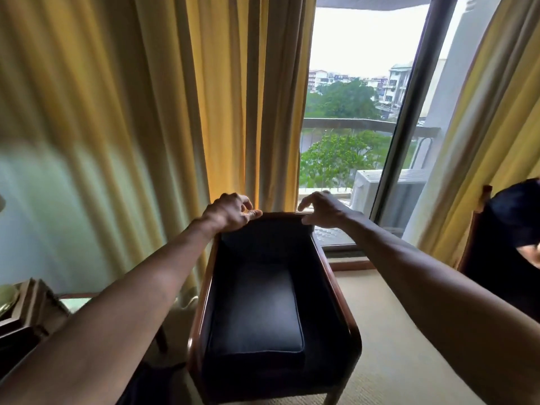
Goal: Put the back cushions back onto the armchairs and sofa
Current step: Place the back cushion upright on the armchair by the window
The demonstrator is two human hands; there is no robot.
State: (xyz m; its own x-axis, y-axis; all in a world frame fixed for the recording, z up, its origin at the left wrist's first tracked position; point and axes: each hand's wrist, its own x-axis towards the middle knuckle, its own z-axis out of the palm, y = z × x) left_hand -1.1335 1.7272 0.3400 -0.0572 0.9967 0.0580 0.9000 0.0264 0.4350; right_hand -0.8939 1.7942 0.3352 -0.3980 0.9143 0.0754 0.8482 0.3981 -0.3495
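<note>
A dark armchair with a wooden frame [336,290] stands in front of me, facing me. Its dark seat cushion [257,314] lies flat in the seat. The dark back cushion [266,238] stands upright against the chair's back. My left hand [230,213] pinches the cushion's top left corner, with the fingers curled over the edge. At the top right corner my right hand [321,209] has its thumb and forefinger on either side of the cushion's edge.
Yellow curtains [146,112] hang close behind the chair, beside a glass balcony door [359,127]. A second armchair [479,247] with a dark cushion [517,211] on it stands at the right edge. A wooden side table [35,308] sits at the lower left. Beige carpet [394,331] lies between the chairs.
</note>
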